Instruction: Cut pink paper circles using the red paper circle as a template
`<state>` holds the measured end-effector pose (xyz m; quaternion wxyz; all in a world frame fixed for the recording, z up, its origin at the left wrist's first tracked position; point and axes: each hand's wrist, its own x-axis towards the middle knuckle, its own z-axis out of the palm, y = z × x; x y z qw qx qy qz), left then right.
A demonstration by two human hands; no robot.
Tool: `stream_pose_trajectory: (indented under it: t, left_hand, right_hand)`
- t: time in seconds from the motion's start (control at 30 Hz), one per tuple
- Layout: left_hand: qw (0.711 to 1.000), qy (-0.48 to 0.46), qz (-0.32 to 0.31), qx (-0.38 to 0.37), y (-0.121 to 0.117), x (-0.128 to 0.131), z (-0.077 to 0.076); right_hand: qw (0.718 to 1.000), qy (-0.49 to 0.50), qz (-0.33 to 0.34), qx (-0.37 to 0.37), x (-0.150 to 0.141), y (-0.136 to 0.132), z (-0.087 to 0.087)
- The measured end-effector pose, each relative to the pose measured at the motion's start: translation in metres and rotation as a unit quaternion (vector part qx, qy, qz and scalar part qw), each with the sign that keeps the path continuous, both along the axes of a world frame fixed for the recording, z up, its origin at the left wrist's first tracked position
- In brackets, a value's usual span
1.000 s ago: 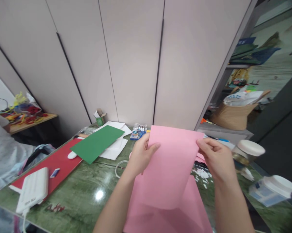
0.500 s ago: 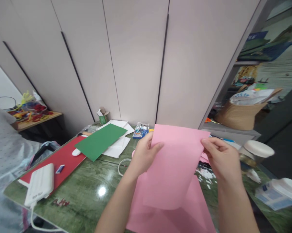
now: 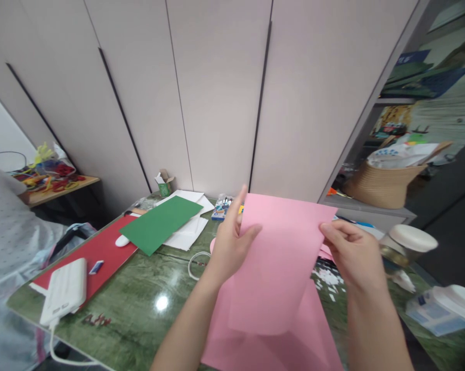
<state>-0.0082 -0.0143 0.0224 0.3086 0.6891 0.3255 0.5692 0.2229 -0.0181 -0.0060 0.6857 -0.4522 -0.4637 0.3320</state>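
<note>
A sheet of pink paper (image 3: 279, 263) is held up by its sides, its lower edge hanging toward me. My left hand (image 3: 232, 239) has the left edge between the thumb in front and fingers behind, with the index finger stretched upward. At the right edge, near the top corner, my right hand (image 3: 350, 247) pinches the paper between thumb and curled fingers. Beneath lies a larger piece of pink paper (image 3: 313, 330) on the green marbled table (image 3: 139, 314), shaded by the raised sheet.
Green paper (image 3: 163, 224) lies over white sheets at the left, beside red paper (image 3: 104, 252) bearing a white power bank (image 3: 65, 291) with a cable. White paper scraps (image 3: 328, 277) and two white-lidded jars (image 3: 410, 238) are at the right. A person in dotted clothing (image 3: 16, 232) is at far left.
My left index finger has lifted and straightened along the sheet's left edge. The view has shifted slightly left, and the pink sheet stays held up in both hands.
</note>
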Motion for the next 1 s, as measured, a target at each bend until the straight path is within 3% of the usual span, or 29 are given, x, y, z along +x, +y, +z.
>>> stream_pose_trajectory:
  t: [0.2, 0.8, 1.0]
  left_hand:
    - [0.998, 0.052, -0.017, 0.024, 0.001, -0.002, -0.002]
    - [0.997, 0.055, -0.009, 0.061, -0.004, -0.002, 0.001]
    - [0.998, 0.05, -0.002, 0.046, -0.005, -0.002, 0.001]
  right_hand:
    - [1.0, -0.01, -0.013, 0.004, 0.002, -0.003, 0.001]
    - [0.994, -0.02, -0.102, 0.015, 0.001, -0.011, 0.006]
    - [0.998, -0.014, -0.052, 0.029, 0.001, -0.01, 0.005]
